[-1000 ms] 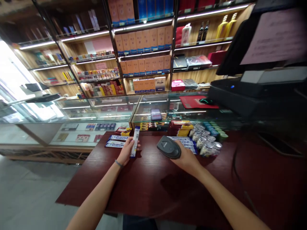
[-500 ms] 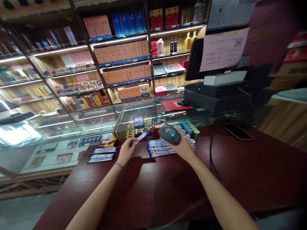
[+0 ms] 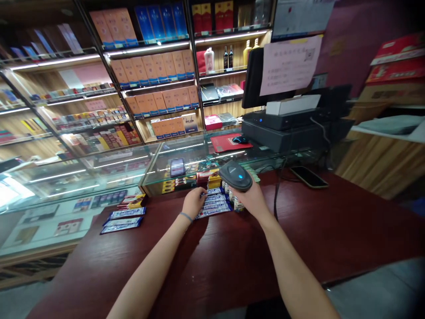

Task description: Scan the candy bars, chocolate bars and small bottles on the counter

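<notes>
Where the scanner is: black scanner [image 3: 236, 176] in the right hand [image 3: 251, 197], raised above the far side of the table [image 3: 133, 266]; small blue light lit on top.
Right hand: wrapped around the scanner's handle, fingers mostly hidden beneath it.
Left hand [image 3: 194, 203]: at the left ends of the right-hand row of packets [image 3: 215, 204], fingers curled; cannot tell whether they pinch a packet or only touch.
Wristband [image 3: 186, 217]: thin, bluish, on the left wrist.
Right-hand packets: blue and white, lying flat side by side on the table, between the left hand and the cans.
Cans [image 3: 237, 204]: just right of these packets, partly covered by scanner and right hand.
Yellow packs [image 3: 214, 180]: stacked just beyond the right-hand packets, red packs [image 3: 202, 177] beside them on the left.
Left-hand packets [image 3: 122, 219]: a smaller group, also blue and white, flat near the table's left edge, well apart from the left hand.
Red-and-yellow packs [image 3: 133, 201]: just beyond the left-hand packets.
Phone [image 3: 309, 176]: flat on the table, far right, dark screen up.
Cable [image 3: 277, 195]: black, between right hand and phone.
Glass counter [image 3: 195, 153]: beyond the table, bearing a red mat [image 3: 221, 144] with a dark mouse [image 3: 239, 139] on it.
Monitor [image 3: 254, 79]: far right, pink paper [image 3: 290, 64] across its back.
</notes>
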{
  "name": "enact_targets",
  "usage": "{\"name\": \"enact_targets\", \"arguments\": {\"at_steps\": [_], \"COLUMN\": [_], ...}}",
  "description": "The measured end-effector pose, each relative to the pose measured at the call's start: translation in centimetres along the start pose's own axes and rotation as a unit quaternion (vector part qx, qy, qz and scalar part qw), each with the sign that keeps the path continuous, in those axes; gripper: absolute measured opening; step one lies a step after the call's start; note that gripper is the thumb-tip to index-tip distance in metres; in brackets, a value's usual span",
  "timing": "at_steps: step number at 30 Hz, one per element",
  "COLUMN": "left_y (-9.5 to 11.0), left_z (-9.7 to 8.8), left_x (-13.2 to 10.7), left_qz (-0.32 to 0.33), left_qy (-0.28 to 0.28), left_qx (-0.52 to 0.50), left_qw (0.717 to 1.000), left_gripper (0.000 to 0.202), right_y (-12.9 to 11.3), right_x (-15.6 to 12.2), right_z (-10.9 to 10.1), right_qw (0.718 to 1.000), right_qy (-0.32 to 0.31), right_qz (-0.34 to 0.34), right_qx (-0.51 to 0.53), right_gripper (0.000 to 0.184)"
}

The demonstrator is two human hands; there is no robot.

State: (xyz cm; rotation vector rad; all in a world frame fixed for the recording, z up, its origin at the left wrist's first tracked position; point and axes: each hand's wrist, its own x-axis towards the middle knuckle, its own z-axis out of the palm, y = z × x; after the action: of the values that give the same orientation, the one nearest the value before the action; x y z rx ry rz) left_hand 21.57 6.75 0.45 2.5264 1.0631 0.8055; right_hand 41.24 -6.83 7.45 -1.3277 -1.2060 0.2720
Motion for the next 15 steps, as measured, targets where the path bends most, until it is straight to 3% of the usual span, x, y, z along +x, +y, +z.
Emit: {"name": "enact_targets", "arguments": {"at_steps": [6,15], "left_y": [0.21,-0.18], "left_z": [0.93,0.98], "left_x": [0.79,0.75], "left_qz": [-0.044,-0.014], "left_qy": [-0.032,-0.031], "left_qx": [0.022,0.007], "left_qw": [0.998,0.999], "left_gripper": [0.013,0.02], "right_y": [0.29,-0.54], "right_x": [-0.09,-0.18], "right_z": [0.11,-0.01], "right_qw": [1.0,1.0], "right_qy": [0.015,-0.009], "right_qz": [0.001,0.009], "right_qx": [0.02,0.013], "right_gripper": [0.043,0.038]}}
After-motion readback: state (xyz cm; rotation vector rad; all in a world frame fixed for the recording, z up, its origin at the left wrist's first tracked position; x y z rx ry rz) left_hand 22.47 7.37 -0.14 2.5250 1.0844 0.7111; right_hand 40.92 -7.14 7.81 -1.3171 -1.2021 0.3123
